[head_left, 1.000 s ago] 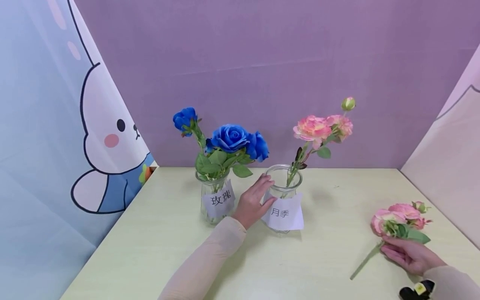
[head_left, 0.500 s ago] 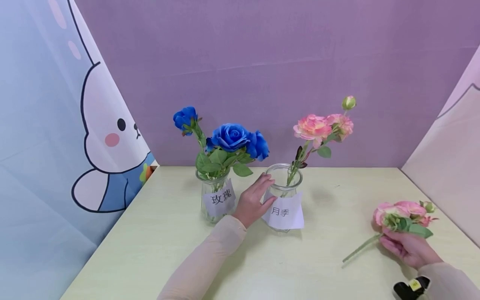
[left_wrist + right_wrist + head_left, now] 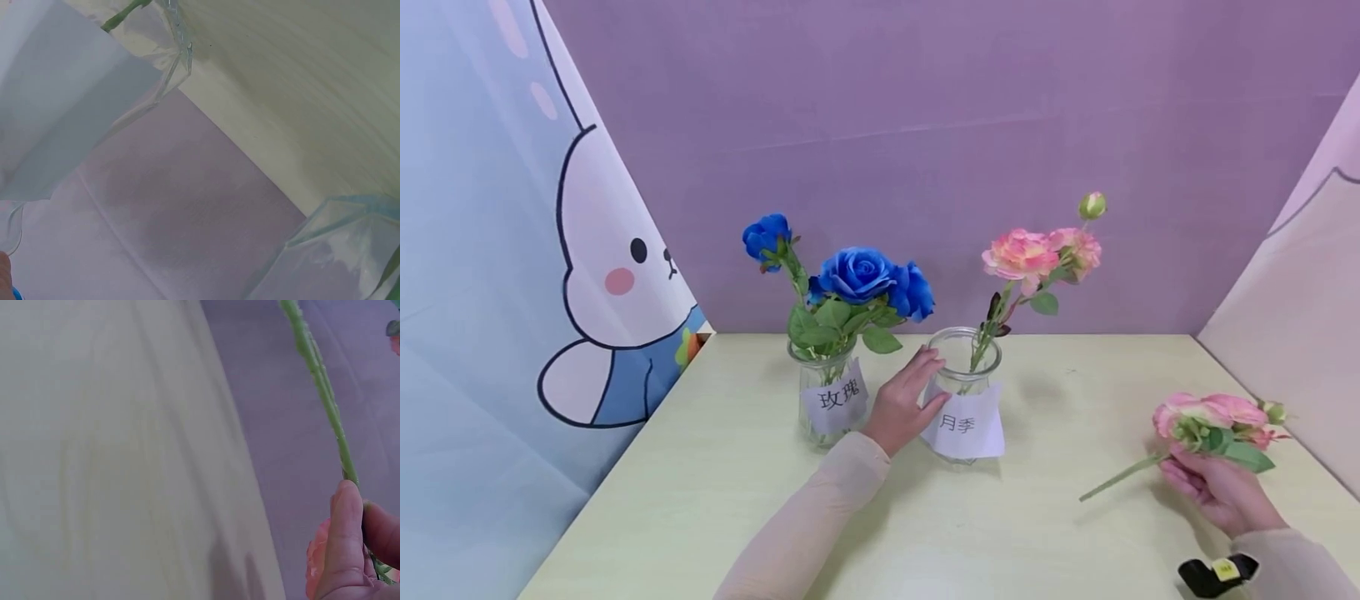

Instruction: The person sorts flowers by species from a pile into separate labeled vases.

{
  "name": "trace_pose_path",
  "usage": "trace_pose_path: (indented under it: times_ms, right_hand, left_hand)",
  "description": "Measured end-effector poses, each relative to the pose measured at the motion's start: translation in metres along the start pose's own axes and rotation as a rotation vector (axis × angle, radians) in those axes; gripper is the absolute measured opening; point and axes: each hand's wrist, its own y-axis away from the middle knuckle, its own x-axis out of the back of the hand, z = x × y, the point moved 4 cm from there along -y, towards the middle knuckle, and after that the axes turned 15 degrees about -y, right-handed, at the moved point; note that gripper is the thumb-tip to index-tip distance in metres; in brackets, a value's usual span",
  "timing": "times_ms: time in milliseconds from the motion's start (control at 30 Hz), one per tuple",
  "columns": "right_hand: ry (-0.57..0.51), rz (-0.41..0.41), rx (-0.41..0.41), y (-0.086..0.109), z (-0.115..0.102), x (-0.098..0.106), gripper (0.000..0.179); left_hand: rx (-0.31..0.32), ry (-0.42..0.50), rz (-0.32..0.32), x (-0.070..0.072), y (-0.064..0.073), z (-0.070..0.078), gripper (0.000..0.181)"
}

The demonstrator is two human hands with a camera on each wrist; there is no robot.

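In the head view, my right hand (image 3: pixel 1213 492) pinches the green stem (image 3: pixel 325 394) of a pink artificial flower (image 3: pixel 1213 417) at the right. Its blooms point right and its bare stem end points left, raised off the table. My left hand (image 3: pixel 906 404) rests against the left side of a glass jar (image 3: pixel 992 358), fingers near the rim and thumb at the paper label (image 3: pixel 962 425). A pink flower spray (image 3: pixel 1022 254) leans to the right in that jar. Only a fingertip of the left hand shows in the left wrist view.
A second glass jar (image 3: pixel 808 417) with a label (image 3: pixel 835 400) stands left of my left hand, holding blue roses (image 3: pixel 857 275). A purple backdrop (image 3: pixel 887 125) closes off the back of the pale table (image 3: pixel 1030 525). Printed cloth (image 3: pixel 475 292) hangs at the left.
My right hand has lifted the pink flower slightly, and its stem end has swung up and left. The left hand has stayed at the jar.
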Motion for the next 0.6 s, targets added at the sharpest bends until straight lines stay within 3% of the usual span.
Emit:
trace_pose_path:
  times_ms: [600]
  right_hand:
    - [-0.108,-0.083,0.052,0.0028,-0.0052,-0.0046,0.025]
  left_hand:
    - [0.020,-0.006,-0.007,0.0004,-0.0003,0.0010,0.047]
